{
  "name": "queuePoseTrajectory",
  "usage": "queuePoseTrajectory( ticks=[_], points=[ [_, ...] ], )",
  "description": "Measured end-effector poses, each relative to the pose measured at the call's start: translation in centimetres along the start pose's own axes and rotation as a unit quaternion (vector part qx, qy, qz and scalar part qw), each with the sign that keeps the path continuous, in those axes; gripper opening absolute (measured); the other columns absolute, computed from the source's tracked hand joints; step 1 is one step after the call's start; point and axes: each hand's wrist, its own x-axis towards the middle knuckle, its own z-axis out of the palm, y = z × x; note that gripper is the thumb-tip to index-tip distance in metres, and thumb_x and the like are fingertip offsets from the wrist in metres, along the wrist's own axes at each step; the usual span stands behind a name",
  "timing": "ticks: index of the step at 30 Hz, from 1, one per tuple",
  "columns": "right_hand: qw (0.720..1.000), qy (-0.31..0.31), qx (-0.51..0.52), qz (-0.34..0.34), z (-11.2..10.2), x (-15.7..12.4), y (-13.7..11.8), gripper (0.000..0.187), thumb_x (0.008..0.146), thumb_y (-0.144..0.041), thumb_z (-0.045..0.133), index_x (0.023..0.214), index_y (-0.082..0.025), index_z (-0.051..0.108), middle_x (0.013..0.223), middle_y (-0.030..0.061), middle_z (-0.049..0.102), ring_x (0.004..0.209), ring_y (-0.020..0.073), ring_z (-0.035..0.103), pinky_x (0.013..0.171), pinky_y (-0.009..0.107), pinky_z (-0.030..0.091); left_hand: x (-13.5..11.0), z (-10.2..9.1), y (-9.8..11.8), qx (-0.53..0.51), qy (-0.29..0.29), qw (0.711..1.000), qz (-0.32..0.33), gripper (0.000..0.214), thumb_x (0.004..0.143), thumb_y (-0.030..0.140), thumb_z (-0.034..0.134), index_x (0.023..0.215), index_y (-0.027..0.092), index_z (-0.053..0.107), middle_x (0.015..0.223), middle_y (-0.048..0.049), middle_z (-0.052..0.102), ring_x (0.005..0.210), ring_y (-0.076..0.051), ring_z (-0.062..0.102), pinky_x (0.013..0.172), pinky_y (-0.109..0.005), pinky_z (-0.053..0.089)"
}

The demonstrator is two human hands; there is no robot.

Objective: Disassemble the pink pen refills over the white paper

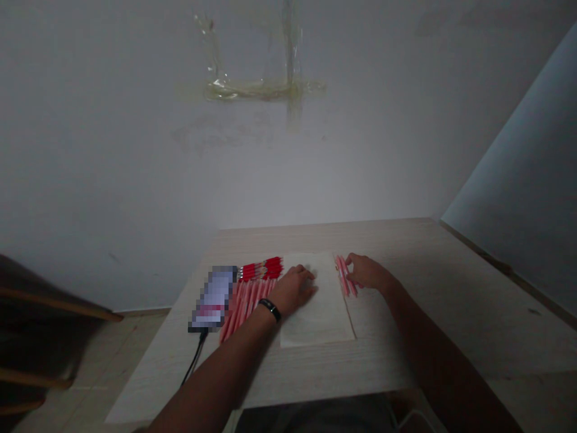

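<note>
A white sheet of paper (320,310) lies on the pale wooden table (424,337). My left hand (295,290) rests on the sheet's left edge, fingers curled down flat, with a black band on the wrist. Beside and under it lies a row of several red-capped pink pens (252,288). My right hand (367,272) is at the sheet's right edge, fingers closed around a few pink pens (346,276) that lie on the table.
A phone (214,299) with a black cable (193,361) lies left of the pens near the table's left edge. A white wall with old tape marks stands behind. A dark wooden chair (40,325) is at far left. A pale slanted panel (523,222) borders the right.
</note>
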Motion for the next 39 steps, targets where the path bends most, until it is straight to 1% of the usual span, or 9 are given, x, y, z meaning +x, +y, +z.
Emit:
queuePoseTrajectory(
  ticks=[4, 7, 11, 14, 18, 22, 25, 31, 39],
  points=[
    [1.000, -0.006, 0.009, -0.002, -0.1, -0.3, -0.4, 0.037, 0.081, -0.016, 0.061, 0.118, -0.015, 0.057, 0.073, 0.0030, 0.071, 0.052, 0.0126, 0.062, 0.053, 0.022, 0.037, 0.1, 0.1, -0.1, 0.009, -0.001, 1.000, 0.000, 0.027, 0.091, 0.038, 0.060, 0.113, 0.022, 0.065, 0.117, -0.0092, 0.062, 0.108, -0.023, 0.059, 0.097, -0.037, 0.049],
    [1.000, 0.001, 0.012, -0.008, -0.2, -0.4, -0.6, 0.035, 0.082, -0.016, 0.061, 0.117, -0.015, 0.057, 0.075, 0.0034, 0.071, 0.053, 0.0119, 0.061, 0.053, 0.022, 0.036, 0.1, 0.2, -0.2, 0.016, 0.001, 1.000, 0.005, 0.028, 0.092, 0.039, 0.059, 0.113, 0.022, 0.065, 0.116, -0.0094, 0.063, 0.107, -0.023, 0.059, 0.097, -0.037, 0.049],
    [1.000, -0.011, 0.026, 0.007, -0.3, -0.5, -0.8, 0.034, 0.083, -0.016, 0.062, 0.117, -0.015, 0.056, 0.076, 0.0032, 0.071, 0.051, 0.0110, 0.060, 0.053, 0.021, 0.036, 0.1, 0.3, -0.3, 0.021, 0.002, 1.000, 0.010, 0.026, 0.092, 0.037, 0.060, 0.112, 0.022, 0.065, 0.116, -0.0092, 0.062, 0.107, -0.023, 0.059, 0.096, -0.037, 0.050],
    [1.000, -0.004, 0.029, 0.000, -0.3, -0.6, -0.7, 0.032, 0.084, -0.017, 0.062, 0.115, -0.015, 0.056, 0.076, 0.0031, 0.071, 0.051, 0.0102, 0.060, 0.052, 0.021, 0.035, 0.1, 0.2, -0.2, 0.019, 0.003, 1.000, 0.008, 0.026, 0.091, 0.037, 0.060, 0.112, 0.022, 0.065, 0.116, -0.0092, 0.062, 0.107, -0.023, 0.059, 0.096, -0.037, 0.050],
    [1.000, 0.007, 0.015, 0.003, -0.4, -0.6, -0.6, 0.027, 0.087, -0.022, 0.061, 0.113, -0.015, 0.057, 0.073, 0.0033, 0.070, 0.051, 0.0112, 0.060, 0.051, 0.021, 0.035, 0.0, 0.0, -0.1, 0.019, -0.005, 1.000, 0.001, 0.027, 0.091, 0.037, 0.060, 0.113, 0.022, 0.065, 0.117, -0.0096, 0.062, 0.107, -0.023, 0.059, 0.095, -0.037, 0.050],
    [1.000, -0.009, -0.026, -0.004, -0.6, -0.7, -0.7, 0.018, 0.087, -0.020, 0.058, 0.103, -0.014, 0.060, 0.070, 0.0045, 0.071, 0.052, 0.0128, 0.062, 0.050, 0.022, 0.035, 0.0, -0.1, 0.1, 0.015, -0.006, 1.000, -0.001, 0.027, 0.092, 0.038, 0.058, 0.113, 0.022, 0.065, 0.117, -0.0096, 0.062, 0.107, -0.023, 0.059, 0.095, -0.036, 0.051],
    [0.999, -0.021, -0.045, -0.018, -0.7, -1.0, -1.2, 0.013, 0.086, -0.021, 0.060, 0.097, -0.014, 0.060, 0.074, 0.0059, 0.072, 0.054, 0.0131, 0.064, 0.051, 0.021, 0.035, 0.0, -0.1, 0.2, 0.019, -0.010, 1.000, -0.004, 0.027, 0.092, 0.038, 0.059, 0.112, 0.022, 0.066, 0.118, -0.0101, 0.062, 0.108, -0.024, 0.059, 0.095, -0.037, 0.051],
    [0.997, -0.004, -0.064, -0.044, -0.8, -1.5, -1.8, 0.018, 0.085, -0.028, 0.066, 0.097, -0.016, 0.060, 0.083, 0.0062, 0.074, 0.062, 0.0139, 0.066, 0.054, 0.021, 0.034, -0.1, 0.0, 0.1, 0.016, -0.009, 1.000, 0.002, 0.028, 0.092, 0.038, 0.059, 0.115, 0.022, 0.065, 0.119, -0.0100, 0.061, 0.110, -0.023, 0.058, 0.097, -0.037, 0.050],
    [0.997, 0.006, -0.053, -0.050, -0.8, -1.6, -1.6, 0.016, 0.085, -0.027, 0.065, 0.096, -0.017, 0.062, 0.079, 0.0046, 0.072, 0.064, 0.0140, 0.064, 0.057, 0.022, 0.034, 0.0, -0.2, 0.0, 0.004, -0.008, 1.000, 0.005, 0.028, 0.092, 0.039, 0.060, 0.112, 0.021, 0.065, 0.117, -0.0096, 0.062, 0.109, -0.023, 0.058, 0.097, -0.037, 0.050]
  ],
)
